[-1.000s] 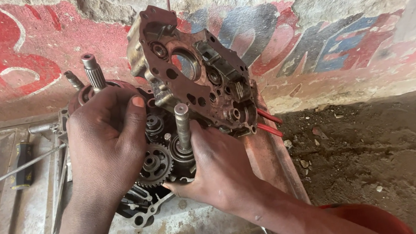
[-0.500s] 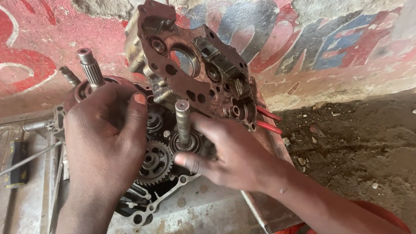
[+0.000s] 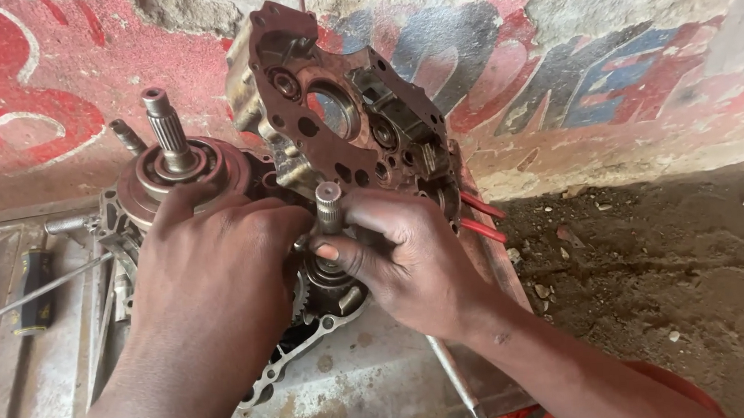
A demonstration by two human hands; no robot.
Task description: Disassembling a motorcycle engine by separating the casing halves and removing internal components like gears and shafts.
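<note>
Crankcase half (image 3: 218,274) lies open at centre-left on desk (image 3: 378,394), gears seated. Right hand (image 3: 412,268) pinches gear shaft (image 3: 328,205); left hand (image 3: 214,279) pressed flat on gears. Cover half (image 3: 338,114) leans upper centre, unfitted.

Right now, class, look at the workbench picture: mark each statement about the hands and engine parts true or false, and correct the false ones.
1. The right hand grips a geared shaft. True.
2. The left hand holds a hammer. False: it rests on the engine case.
3. A separate case half leans against the painted wall. True.
4. The screwdriver lies right of the engine. False: it lies to the left.
</note>
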